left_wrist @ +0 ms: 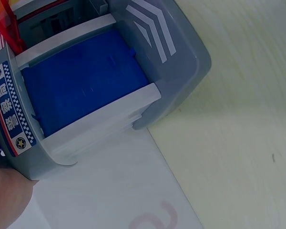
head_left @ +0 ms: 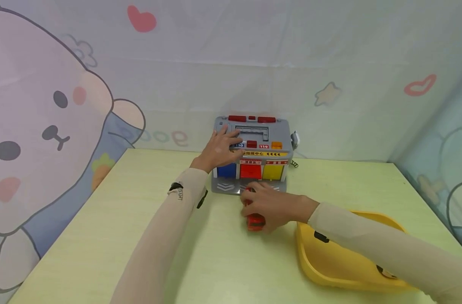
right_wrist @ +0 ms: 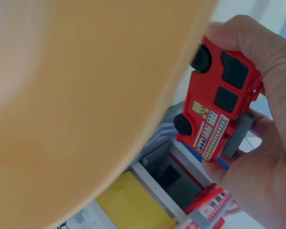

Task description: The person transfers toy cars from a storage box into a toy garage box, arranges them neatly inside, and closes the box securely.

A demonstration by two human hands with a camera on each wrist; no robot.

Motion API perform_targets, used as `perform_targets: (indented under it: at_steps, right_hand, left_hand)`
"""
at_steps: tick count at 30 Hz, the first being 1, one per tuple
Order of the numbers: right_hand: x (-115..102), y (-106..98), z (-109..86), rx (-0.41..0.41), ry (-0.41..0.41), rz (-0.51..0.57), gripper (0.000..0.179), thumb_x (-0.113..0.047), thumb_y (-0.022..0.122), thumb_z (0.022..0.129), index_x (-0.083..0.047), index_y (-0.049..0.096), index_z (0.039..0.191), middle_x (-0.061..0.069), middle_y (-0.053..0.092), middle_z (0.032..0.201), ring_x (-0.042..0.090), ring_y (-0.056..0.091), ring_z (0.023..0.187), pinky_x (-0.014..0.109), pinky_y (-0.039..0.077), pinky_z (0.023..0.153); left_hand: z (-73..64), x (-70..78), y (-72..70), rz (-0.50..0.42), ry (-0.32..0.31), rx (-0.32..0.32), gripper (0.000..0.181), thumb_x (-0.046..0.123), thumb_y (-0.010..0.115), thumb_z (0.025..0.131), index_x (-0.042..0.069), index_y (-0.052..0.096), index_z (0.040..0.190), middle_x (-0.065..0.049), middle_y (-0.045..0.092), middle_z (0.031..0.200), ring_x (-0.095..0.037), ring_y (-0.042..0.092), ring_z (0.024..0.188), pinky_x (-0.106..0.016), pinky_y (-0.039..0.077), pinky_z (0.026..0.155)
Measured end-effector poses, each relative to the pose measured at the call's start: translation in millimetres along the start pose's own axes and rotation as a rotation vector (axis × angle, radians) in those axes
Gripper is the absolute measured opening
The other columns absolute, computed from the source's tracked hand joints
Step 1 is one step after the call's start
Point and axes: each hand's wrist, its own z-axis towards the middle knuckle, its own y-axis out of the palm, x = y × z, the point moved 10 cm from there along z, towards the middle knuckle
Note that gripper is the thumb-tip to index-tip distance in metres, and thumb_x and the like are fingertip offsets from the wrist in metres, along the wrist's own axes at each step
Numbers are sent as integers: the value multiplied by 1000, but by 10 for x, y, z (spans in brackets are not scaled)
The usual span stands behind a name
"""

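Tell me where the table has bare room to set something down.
Free: the table left of the left sleeve, and behind the yellow basin, right of the toy garage. Crowded: the garage's front, where the right hand grips a red toy car.

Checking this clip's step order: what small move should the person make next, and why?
Probably the right hand should ease the red toy truck into the middle bay of the toy garage: it holds the truck just in front, that bay's red flap is raised, and the blue door and yellow door cover theirs.
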Motion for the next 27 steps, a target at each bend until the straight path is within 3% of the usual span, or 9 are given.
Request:
perform_targets:
  at_steps: [14, 21, 27]
  right_hand:
    - [164, 152, 203, -47, 45, -40, 47, -28, 84, 77, -30, 66, 121, 1, 54, 135, 34, 36, 138, 55, 36, 111]
    - [287, 114, 278, -5, 67, -15, 50, -26, 82, 80, -28, 65, 126, 4, 51, 138, 29, 46, 121, 48, 44, 99]
    - [369, 170, 311, -2, 89, -41, 51, -30, 82, 81, -28, 63, 129, 6, 48, 146, 28, 52, 116, 49, 43, 99]
  left_hand:
    - [15, 2, -22, 8, 12, 20, 52, 44, 56, 97, 17, 60, 141, -3, 38, 161, -32, 12, 157, -57, 6, 125]
    - [24, -3, -40, 10, 16, 30, 51, 44, 57, 97, 17, 60, 141, -3, 38, 161, -32, 12, 157, -57, 6, 125]
    - [11, -7, -9, 2, 13, 21, 52, 45, 57, 97, 17, 60, 141, -3, 37, 161, -32, 12, 157, -57, 6, 125]
